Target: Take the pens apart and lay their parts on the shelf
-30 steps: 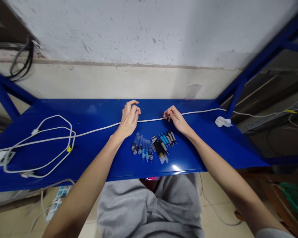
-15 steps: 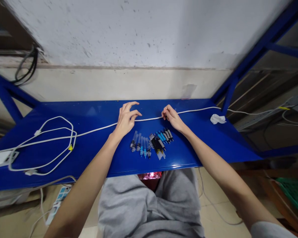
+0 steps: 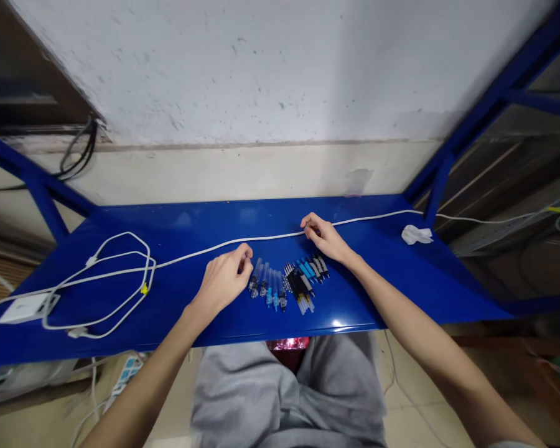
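My left hand point(image 3: 228, 275) is low over the blue shelf, its fingers curled and thumb close to the index finger. Its fingertips are just left of a row of clear pen barrels point(image 3: 269, 283) with black or blue tips; whether they touch the nearest barrel, or hold anything, is hidden. My right hand point(image 3: 325, 238) hovers by the white cable, fingers loosely bent, thumb and index finger apart, nothing visible between them. Below it lie blue, grey and black pen parts with grips point(image 3: 313, 269). Between the groups are several dark ink refills point(image 3: 300, 287) with yellowish, clear ends.
A white cable point(image 3: 205, 250) crosses the blue shelf point(image 3: 191, 214), looping at the left by a white adapter point(image 3: 25, 308). Crumpled white tissue point(image 3: 417, 234) lies at the right. A wall point(image 3: 261, 174) closes the back; blue frame posts point(image 3: 436, 186) stand at the sides.
My left hand has come down and toward me, beside the clear barrels, and its spread fingers have curled in. My right hand's pinched fingers have loosened apart. The view has shifted slightly.
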A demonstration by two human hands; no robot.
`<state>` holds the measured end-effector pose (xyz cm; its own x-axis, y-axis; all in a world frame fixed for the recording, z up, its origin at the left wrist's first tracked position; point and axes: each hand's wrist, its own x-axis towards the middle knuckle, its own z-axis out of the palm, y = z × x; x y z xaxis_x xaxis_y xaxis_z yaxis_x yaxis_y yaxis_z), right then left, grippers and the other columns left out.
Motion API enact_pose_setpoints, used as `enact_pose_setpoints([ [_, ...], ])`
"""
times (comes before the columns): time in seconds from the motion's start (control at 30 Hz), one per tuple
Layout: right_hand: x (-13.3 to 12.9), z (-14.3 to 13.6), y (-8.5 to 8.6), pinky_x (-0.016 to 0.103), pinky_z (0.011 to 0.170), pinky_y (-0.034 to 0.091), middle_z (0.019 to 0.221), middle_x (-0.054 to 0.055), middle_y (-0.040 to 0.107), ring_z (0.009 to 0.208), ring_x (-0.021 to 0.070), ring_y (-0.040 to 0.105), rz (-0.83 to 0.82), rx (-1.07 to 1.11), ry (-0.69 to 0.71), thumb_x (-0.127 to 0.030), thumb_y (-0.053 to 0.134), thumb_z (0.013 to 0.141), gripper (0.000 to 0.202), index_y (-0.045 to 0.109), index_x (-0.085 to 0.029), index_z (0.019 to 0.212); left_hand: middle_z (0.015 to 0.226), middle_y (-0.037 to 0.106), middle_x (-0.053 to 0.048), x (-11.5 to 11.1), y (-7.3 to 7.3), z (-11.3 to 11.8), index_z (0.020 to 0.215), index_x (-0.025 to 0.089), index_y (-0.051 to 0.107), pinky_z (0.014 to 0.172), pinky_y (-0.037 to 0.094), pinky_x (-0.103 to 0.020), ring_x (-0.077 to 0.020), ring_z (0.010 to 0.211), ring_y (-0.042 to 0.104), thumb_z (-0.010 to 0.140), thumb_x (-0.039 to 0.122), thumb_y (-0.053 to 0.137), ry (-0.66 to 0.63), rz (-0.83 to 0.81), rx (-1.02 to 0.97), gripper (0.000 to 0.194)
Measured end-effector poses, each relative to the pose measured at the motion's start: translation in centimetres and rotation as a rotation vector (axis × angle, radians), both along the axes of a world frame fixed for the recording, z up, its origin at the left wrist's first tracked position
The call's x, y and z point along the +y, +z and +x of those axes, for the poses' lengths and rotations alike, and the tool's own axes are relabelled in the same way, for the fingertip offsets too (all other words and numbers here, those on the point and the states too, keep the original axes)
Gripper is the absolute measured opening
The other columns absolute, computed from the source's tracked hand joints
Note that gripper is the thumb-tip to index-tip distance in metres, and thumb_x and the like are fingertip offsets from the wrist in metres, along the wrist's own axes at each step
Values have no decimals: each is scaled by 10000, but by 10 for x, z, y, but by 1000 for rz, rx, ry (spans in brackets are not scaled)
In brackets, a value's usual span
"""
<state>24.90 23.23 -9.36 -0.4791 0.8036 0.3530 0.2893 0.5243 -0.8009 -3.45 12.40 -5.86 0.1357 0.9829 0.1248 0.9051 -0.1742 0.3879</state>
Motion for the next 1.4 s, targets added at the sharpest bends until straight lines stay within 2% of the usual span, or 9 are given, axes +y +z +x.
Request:
enact_pose_setpoints([
  [0.2,-6,-2,4,274,643,329,733,-34,537,633,149,468,31,-102,2,-215,444,975,167,568,-218,1087,750,699,11,-25,6,8,1097,274,535,611,331,-291,-243,733,700,1042,438,383,22,-209,218,230],
  [0.4,-9,-2,8,271,626,317,681,-51,481,592,139,427,82,-138,-95,-162,452,930,194,581,-210,1067,880,759,-91,-16,8,21,1236,223,549,691,443,-337,-313,853,744,1032,355,380,44,-240,453,297],
  [0.57,-7,-1,9,274,632,328,687,-46,494,597,138,433,90,-117,-121,-159,455,935,188,599,-206,1047,870,752,-127,2,8,13,1401,160,524,687,487,-355,-326,848,745,987,279,411,-20,-227,512,445],
  [0.67,-7,-2,14,280,656,367,763,-16,561,653,150,482,83,-91,-71,-202,469,977,174,625,-205,1054,814,738,-103,24,16,12,1460,146,519,694,498,-336,-293,821,736,932,250,489,-23,-107,428,538],
  [0.77,-16,-1,25,330,831,460,1043,53,654,933,205,590,72,-96,96,-314,606,974,245,632,-226,1201,693,693,-18,52,18,22,1413,200,574,683,496,-297,-225,716,708,924,245,537,18,106,155,492],
  [0.9,-47,4,41,489,1127,390,1418,109,541,1299,303,491,-15,-291,319,-493,831,811,906,359,-321,1566,751,685,39,80,-2,40,1435,222,521,681,496,-227,-117,639,651,944,206,546,-117,401,-242,493],
  [1.0,-72,7,45,572,1175,331,1534,140,430,1430,385,367,-89,-486,363,-518,913,691,1210,180,-361,1641,811,699,30,83,-19,45,1417,210,527,723,517,-221,-103,694,657,955,208,549,-146,519,-332,462],
  [1.1,-84,6,41,633,1211,236,1561,155,393,1496,416,276,-85,-598,376,-446,947,663,1304,100,-377,1652,804,693,33,79,-27,43,1399,209,539,753,530,-222,-102,716,657,963,214,557,-125,584,-386,437],
  [1.4,-83,5,36,652,1223,211,1587,152,379,1440,396,373,-43,-542,373,-394,951,663,1372,1,-373,1654,801,688,44,75,-27,44,1403,217,525,785,540,-225,-100,740,668,958,211,571,-129,535,-429,447],
])
